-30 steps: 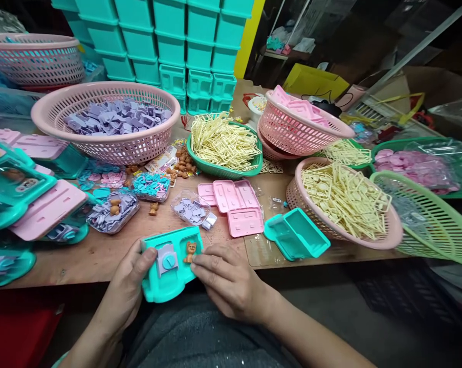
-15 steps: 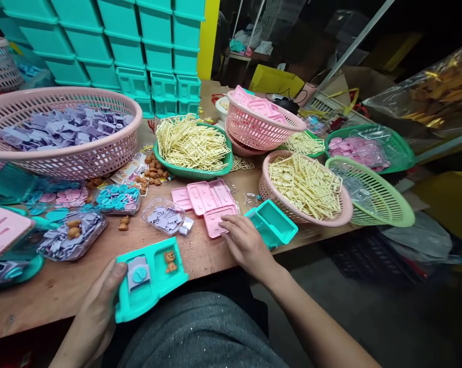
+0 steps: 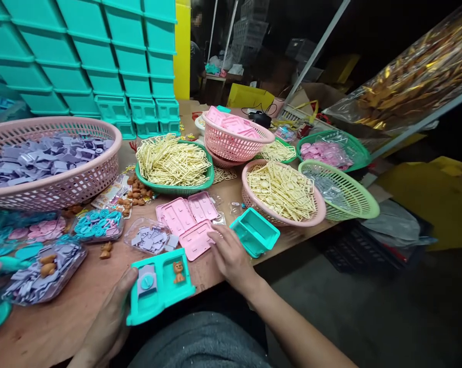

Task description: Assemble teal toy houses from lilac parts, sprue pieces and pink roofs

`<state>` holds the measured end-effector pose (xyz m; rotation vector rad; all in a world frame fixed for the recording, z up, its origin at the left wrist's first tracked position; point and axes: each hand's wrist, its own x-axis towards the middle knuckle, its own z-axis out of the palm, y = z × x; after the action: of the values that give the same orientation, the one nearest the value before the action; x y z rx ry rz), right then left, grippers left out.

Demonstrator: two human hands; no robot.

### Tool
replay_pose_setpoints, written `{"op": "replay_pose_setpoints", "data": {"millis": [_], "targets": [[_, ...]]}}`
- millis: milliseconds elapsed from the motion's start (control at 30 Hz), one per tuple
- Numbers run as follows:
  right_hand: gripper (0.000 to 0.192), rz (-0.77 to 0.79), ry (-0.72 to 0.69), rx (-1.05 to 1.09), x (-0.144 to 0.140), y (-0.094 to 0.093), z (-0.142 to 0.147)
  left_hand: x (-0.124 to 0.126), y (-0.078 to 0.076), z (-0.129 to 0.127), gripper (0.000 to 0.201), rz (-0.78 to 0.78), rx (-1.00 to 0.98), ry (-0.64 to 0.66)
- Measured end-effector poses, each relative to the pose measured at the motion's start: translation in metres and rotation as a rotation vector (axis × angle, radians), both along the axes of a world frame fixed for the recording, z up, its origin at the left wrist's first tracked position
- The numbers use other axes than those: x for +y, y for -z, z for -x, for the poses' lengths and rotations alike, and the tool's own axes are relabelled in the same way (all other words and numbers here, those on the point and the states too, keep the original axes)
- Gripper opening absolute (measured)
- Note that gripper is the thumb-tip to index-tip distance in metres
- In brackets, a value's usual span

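My left hand (image 3: 113, 312) grips a turquoise plastic case (image 3: 162, 301) by its left edge, thumb over the rim. Set in it are a lilac piece with a round turquoise dial (image 3: 148, 281) and a small brown cat figure (image 3: 178, 272). My right hand (image 3: 231, 258) pinches the right edge of a pink plastic panel (image 3: 194, 241), which has small slots; the fingertips beneath are hidden. More pink panels (image 3: 178, 214) lie just behind it. To the left is a clear tub of lilac pieces (image 3: 151, 239). Right of the hand stands an open turquoise box (image 3: 256, 232).
A pink basket of lilac parts (image 3: 50, 158) stands at left, before stacked turquoise boxes (image 3: 88, 46). A green basket (image 3: 173, 186) and a pink basket (image 3: 284, 217) hold cream parts. A light green basket (image 3: 357, 197) overhangs the table's right edge.
The view has swung to the right. My right fingers have closed on the pink panel's edge, and it appears slightly tilted. The left hand still holds the turquoise case.
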<state>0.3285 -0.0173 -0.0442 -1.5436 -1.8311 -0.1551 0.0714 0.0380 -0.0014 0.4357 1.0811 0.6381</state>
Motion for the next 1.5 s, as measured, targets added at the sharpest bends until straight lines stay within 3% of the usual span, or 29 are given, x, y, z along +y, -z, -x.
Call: {"op": "replay_pose_setpoints", "data": {"millis": [67, 167, 267, 333, 567, 667, 833, 1000, 1167, 1500], "targets": [[0.039, 0.001, 0.047, -0.008, -0.002, 0.004, -0.015, 0.01, 0.006, -0.002, 0.073, -0.004, -0.012, -0.019], [0.047, 0.128, 0.157, -0.071, 0.006, 0.017, -0.03, 0.02, 0.012, -0.006, 0.078, -0.086, -0.01, -0.052], [0.051, 0.245, 0.284, -0.086, 0.027, 0.026, -0.035, 0.017, 0.011, -0.01, 0.074, -0.164, -0.004, -0.035], [0.05, 0.28, 0.297, -0.07, 0.043, 0.026, -0.036, 0.01, 0.007, -0.011, 0.07, -0.19, -0.012, -0.029], [0.05, 0.315, 0.268, 0.005, 0.061, 0.0, -0.033, -0.012, 0.0, -0.007, 0.059, -0.201, 0.083, -0.11], [0.054, 0.237, 0.27, 0.083, 0.057, -0.016, -0.034, -0.011, 0.001, -0.004, 0.057, -0.174, 0.066, -0.117], [0.035, 0.06, 0.26, 0.483, 0.044, -0.045, -0.035, -0.008, 0.001, -0.001, 0.061, -0.159, 0.059, -0.067], [0.019, 0.19, 0.085, 0.798, 0.028, -0.056, -0.002, -0.01, -0.003, -0.006, 0.061, -0.227, 0.102, -0.073], [0.015, 0.137, -0.036, 0.555, 0.019, -0.044, 0.036, -0.011, -0.006, -0.01, 0.063, -0.257, 0.126, -0.07], [0.014, 0.211, -0.077, 0.483, 0.018, -0.044, 0.035, -0.011, -0.005, -0.01, 0.065, -0.258, 0.168, -0.053]]}}
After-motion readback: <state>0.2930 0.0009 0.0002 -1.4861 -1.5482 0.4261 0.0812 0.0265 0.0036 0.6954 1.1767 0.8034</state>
